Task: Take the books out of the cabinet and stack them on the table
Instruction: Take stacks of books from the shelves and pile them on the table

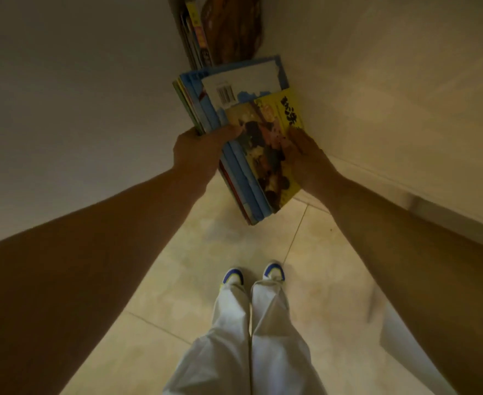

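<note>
A stack of several thin books (243, 138), blue-edged with a yellow illustrated cover on the right face, hangs in the air between both hands. My left hand (199, 151) grips its left side, thumb across the cover. My right hand (305, 158) holds the yellow cover from the right, fingers spread on it. More books (196, 32) stand upright in the narrow cabinet opening at the top, beside a brown object (234, 27).
A pale cabinet panel (77, 95) fills the left and a pale wall or door (405, 95) the right. Below lies a beige tiled floor (206, 252), with my white trousers and blue-white shoes (253, 276). No table is in view.
</note>
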